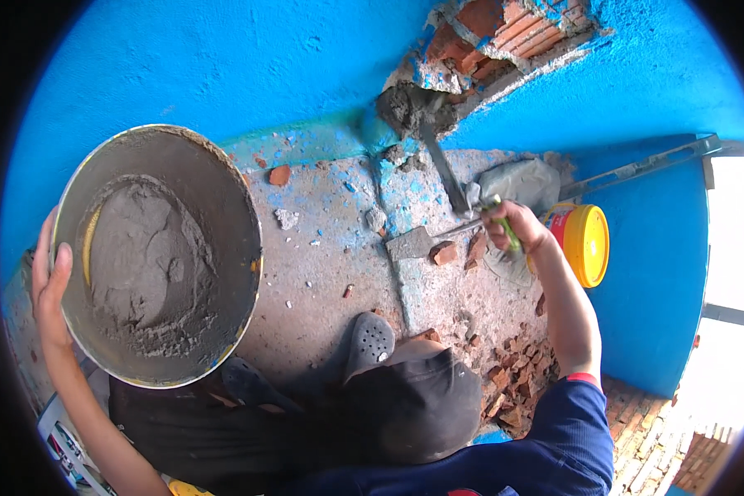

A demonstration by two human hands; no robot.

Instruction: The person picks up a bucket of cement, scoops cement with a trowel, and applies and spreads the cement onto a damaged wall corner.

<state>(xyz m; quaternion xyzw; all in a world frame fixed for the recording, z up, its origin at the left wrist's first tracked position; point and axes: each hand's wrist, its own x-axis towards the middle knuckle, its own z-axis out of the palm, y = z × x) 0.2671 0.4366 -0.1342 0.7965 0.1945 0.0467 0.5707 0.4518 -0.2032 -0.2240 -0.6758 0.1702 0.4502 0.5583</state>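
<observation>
My left hand [51, 285] grips the rim of a round bucket [223, 178] on its left side, thumb over the edge. Grey wet mortar [145, 256] lies inside the tilted bucket. My right hand [517, 227] is closed around the green handle of a trowel [446, 169]. Its narrow-looking metal blade is slightly blurred and points up to grey mortar [405, 107] at the lower end of a broken strip in the blue wall. Beside the trowel, near the floor, shows a squarish metal blade [410, 244] on a thin shank; where that shank ends is hidden by my hand.
Exposed red brick [512, 33] shows in the wall gap. A yellow-lidded bucket [589, 246], a grey plastic bag [521, 183] and a long metal bar [645, 167] stand or lie at right. Brick rubble [512, 376] covers floor beside my knee. My grey clog [370, 343] is below.
</observation>
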